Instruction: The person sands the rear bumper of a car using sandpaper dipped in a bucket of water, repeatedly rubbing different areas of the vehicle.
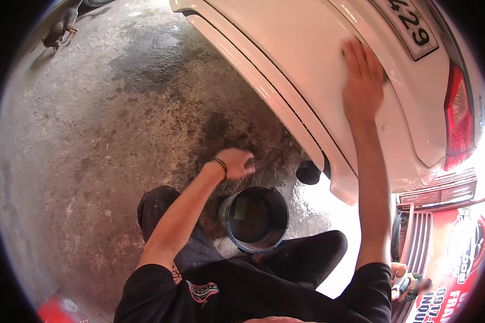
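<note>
My right hand (363, 80) lies flat on the white rear bumper (307, 60) of a car, fingers together. A bit of something dark shows at the edge of the fingers; whether a thin sheet lies under the palm is hidden. Over the concrete floor, my left hand (235, 163) hangs with loosely curled, blurred fingers, and I see nothing in it. Dark bands circle its wrist. Just below that hand, between my knees, stands a dark bucket (225, 223). Inside it are what looks like water and a flat yellow-green piece (240, 210).
A black rounded part (308, 172) sits under the bumper's corner. The red tail light (458, 125) and a licence plate (414, 30) are at upper right. A small animal (60, 30) stands far left. Beyond, a person (412, 287) sits near a red banner with writing (467, 250). Wet patches (153, 56) mark the floor.
</note>
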The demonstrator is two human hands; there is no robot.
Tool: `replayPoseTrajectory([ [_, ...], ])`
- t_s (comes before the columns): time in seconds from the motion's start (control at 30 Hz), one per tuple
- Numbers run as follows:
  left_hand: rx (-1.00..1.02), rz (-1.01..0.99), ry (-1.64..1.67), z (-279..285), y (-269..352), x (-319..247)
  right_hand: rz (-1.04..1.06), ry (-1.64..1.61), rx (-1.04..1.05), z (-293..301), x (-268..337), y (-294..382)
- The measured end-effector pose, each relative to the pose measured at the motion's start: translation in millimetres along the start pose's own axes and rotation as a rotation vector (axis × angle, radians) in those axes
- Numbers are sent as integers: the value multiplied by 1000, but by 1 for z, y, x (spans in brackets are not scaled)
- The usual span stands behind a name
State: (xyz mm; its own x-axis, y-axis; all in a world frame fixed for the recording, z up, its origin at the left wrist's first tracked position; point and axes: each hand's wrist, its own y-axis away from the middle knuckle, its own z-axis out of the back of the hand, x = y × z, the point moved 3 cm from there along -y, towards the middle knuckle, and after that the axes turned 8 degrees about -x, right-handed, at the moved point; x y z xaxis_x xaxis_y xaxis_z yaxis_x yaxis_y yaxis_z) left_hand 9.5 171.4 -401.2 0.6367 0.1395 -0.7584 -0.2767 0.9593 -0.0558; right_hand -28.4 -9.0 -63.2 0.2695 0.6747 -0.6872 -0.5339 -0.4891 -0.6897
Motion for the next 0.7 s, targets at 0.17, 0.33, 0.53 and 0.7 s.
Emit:
replayPoseTrajectory([
  [0.17, -407, 221, 215, 12, -1, 27, 73, 133, 69, -28, 17, -11],
  [0.33, -237, 165, 149, 0, 4, 23, 206, -60, 99, -69, 50, -78],
  [0.53, -135, 196, 169, 4, 11, 31, 378, -160, 378, -18, 48, 36],
  [0.7, -394, 118, 153, 5, -6, 20, 437, -70, 376, -73, 57, -29],
])
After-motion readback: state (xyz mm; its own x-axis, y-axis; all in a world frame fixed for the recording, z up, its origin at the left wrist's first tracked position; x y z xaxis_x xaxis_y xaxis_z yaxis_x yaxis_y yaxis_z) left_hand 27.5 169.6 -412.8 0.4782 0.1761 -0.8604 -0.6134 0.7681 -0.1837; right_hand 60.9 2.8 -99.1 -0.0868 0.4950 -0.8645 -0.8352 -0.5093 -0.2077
